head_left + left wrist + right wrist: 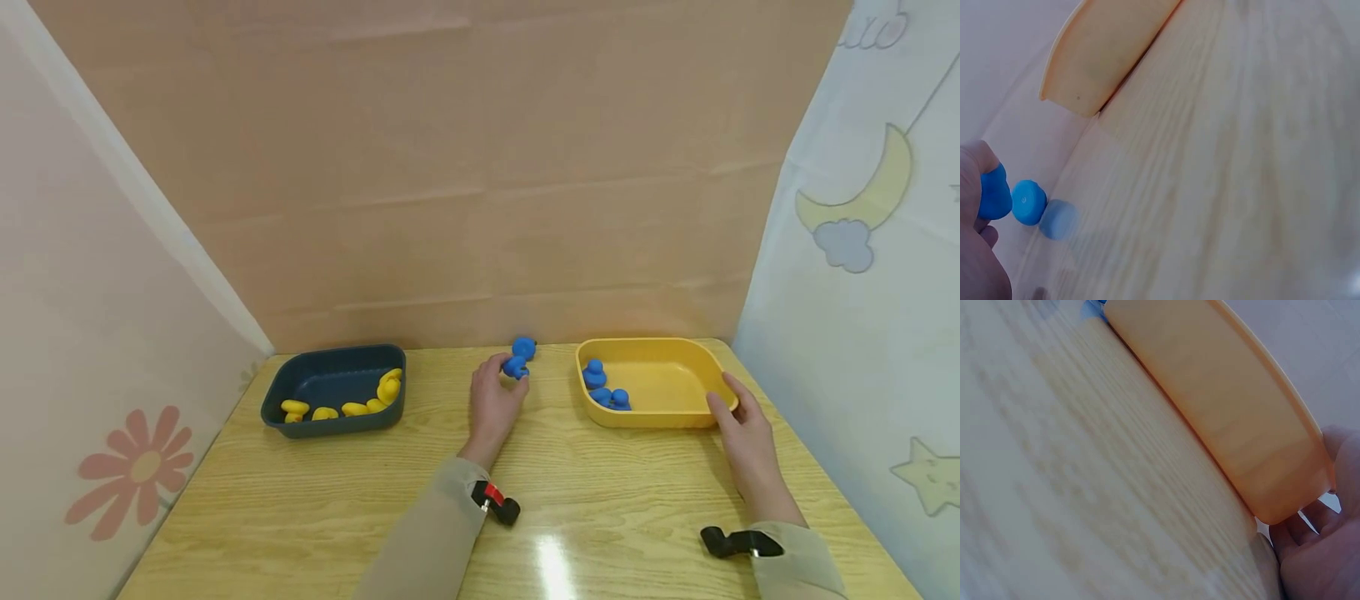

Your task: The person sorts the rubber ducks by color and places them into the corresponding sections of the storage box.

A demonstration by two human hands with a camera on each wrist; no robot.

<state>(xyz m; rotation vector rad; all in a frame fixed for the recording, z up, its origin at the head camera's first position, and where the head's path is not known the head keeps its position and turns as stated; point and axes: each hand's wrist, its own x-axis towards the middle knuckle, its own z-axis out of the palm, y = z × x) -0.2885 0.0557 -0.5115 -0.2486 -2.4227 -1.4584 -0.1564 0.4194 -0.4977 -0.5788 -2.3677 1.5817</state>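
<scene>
My left hand [497, 406] pinches a small blue rubber duck [515, 367] between thumb and fingers above the table. In the left wrist view this duck [995, 194] shows partly behind the hand. Just beyond it a second blue duck [523, 348] sits near the table's back edge. My right hand [746, 433] grips the right end of a yellow tray [656, 421], thumb and fingers at its rim. Several blue ducks [595, 374] lie in that tray's left side. The right wrist view shows the fingers [1319, 515] against the tray's end wall.
A dark blue tray [330, 429] with several yellow ducks [388, 390] stands at the left of the wooden table [600, 500]. Brown paper [487, 167] covers the back wall. Patterned cloth [862, 333] hangs at the sides.
</scene>
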